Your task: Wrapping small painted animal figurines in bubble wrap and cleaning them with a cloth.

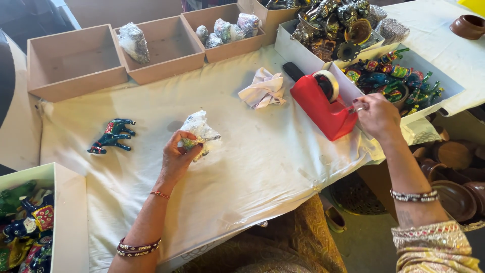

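Left hand (177, 159) closed around small lumpy figurine swathed in crinkly bubble wrap (199, 132) on white cloth-covered table (262, 162), probably light, brittle, best cupped whole; right hand (376, 115) pinching tape at red plastic tape dispenser (318, 103).

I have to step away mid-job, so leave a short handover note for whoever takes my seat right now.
Left hand: holds a figurine wrapped in white paper, the bundle, just above the cloth.
Right hand: at the red tape dispenser, fingers at its cutter end.
Done: wrapped bundles lie in two of the far trays.
Left: no tape visible on the bundle in hand; one blue elephant lies bare on the cloth, more painted figurines fill the boxes.
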